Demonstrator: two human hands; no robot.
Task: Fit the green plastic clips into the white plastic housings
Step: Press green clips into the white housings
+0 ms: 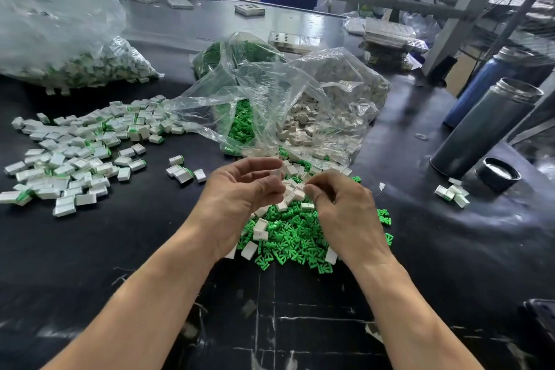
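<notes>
Both hands met at frame centre over the loose parts. Right hand (339, 204): thumb and forefinger pinched together at their tips, apparently on something small; too hidden to name, can't tell if it was a clip. Left hand (240, 189): fingers loosely curled, palm turned toward the right hand, grip looked released, nothing clearly held; a white housing (289, 189) sat just off its fingertips, between the two hands, contact unclear.

Key relation: the housings lay right between the grips, a touch nearer the left fingertips. The pile of green clips (295, 237) spread below and between the wrists, lower centre, nearer the right hand. Clips lay jumbled, long axes every which way; no common pointing direction. Housings in the pile were tipped at mixed angles too, open ends not readable.

Judgement: next move likely needs one housing in the left, one clip in the right, axes lined up before pushing.

Outward: open clear bag (270, 105) just above the hands, green clips on its left side, white housings on its right. Finished pieces (78, 156) scattered over left of the bench (120, 249). Another full bag (60, 48) upper left. Two metal flasks (486, 126) at right edge, a lid near them.
</notes>
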